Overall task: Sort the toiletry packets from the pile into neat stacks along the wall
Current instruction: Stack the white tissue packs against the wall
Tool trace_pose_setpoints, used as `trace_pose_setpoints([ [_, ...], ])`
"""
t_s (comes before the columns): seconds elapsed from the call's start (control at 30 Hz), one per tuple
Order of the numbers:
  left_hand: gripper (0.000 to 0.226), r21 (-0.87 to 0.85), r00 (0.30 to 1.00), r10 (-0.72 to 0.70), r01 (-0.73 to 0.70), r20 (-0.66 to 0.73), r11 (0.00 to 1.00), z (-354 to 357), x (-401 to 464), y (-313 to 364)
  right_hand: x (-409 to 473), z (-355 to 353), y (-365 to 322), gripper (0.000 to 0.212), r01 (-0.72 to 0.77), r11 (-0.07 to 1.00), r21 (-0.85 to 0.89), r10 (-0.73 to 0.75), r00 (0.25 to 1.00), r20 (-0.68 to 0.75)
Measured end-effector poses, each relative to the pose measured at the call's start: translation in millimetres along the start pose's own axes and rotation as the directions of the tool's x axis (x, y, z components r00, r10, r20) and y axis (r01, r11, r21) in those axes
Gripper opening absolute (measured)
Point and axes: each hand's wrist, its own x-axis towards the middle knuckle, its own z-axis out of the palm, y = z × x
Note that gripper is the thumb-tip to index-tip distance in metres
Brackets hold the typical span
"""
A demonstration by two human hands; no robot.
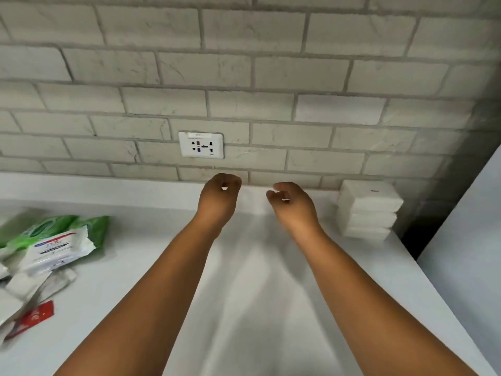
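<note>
- Wall: pale grey brick-pattern tiles, with a white socket plate set low, just above the back edge of the surface.
- White surface runs along the wall; a dark gap and a white panel bound it on the right.
- Left hand: held out toward the wall below the socket plate, fingers curled in, fingertips close to the thumb. No packet visible in it.
- Right hand: beside the left, apart from it, fingers loosely curled with thumb and forefinger near each other. Nothing visible in the grip.
- Whether either hand touches the surface cannot be told; both cast shadows on it.
- Stack of white packets: against the wall in the right corner, about four high, edges roughly aligned, to the right of the right hand and not touching it.
- Pile: at the left edge, well apart from both hands. On top, a white wipes packet with a red and blue label, lying over green packets; small white packets lower down; a red sachet at the front.
</note>
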Motion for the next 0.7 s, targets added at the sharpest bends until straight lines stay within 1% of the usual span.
trace_pose_setpoints([
  [0.1, 0.008, -0.002, 0.997, -0.027, 0.027, -0.072, 1.0, -52.2, -5.2, -17.7, -18.0, 42.9, -18.8, 0.026, 0.021, 0.999, 0.026, -0.023, 0.997, 0.071],
  [0.23, 0.016, 0.015, 0.986, -0.058, 0.061, -0.158, 0.998, -126.1, -9.9, -46.6, -45.7, 108.5, -48.1, 0.025, 0.055, 0.998, 0.035, -0.06, 0.983, 0.175],
  [0.3, 0.015, 0.018, 0.978, -0.072, 0.077, -0.198, 0.997, -165.0, -12.7, -61.5, -61.1, 142.7, -62.8, 0.025, 0.06, 0.996, 0.062, -0.073, 0.972, 0.225],
  [0.43, 0.015, 0.055, 0.967, -0.075, 0.09, -0.242, 0.994, -246.0, -21.1, -86.7, -94.8, 211.8, -91.2, 0.024, 0.058, 0.992, 0.108, -0.09, 0.946, 0.313],
  [0.53, 0.018, 0.095, 0.959, -0.058, 0.087, -0.278, 0.992, -313.2, -28.3, -106.1, -122.7, 270.2, -114.0, 0.022, 0.059, 0.991, 0.118, -0.102, 0.913, 0.395],
  [0.63, 0.019, 0.14, 0.948, -0.081, 0.129, -0.306, 0.982, -380.0, -35.0, -125.9, -149.5, 325.7, -135.4, 0.021, 0.064, 0.988, 0.138, -0.121, 0.879, 0.461],
  [0.7, 0.023, 0.205, 0.945, -0.071, 0.142, -0.321, 0.968, -424.8, -38.0, -141.1, -169.0, 359.9, -147.1, 0.02, 0.054, 0.988, 0.147, -0.122, 0.852, 0.509],
])
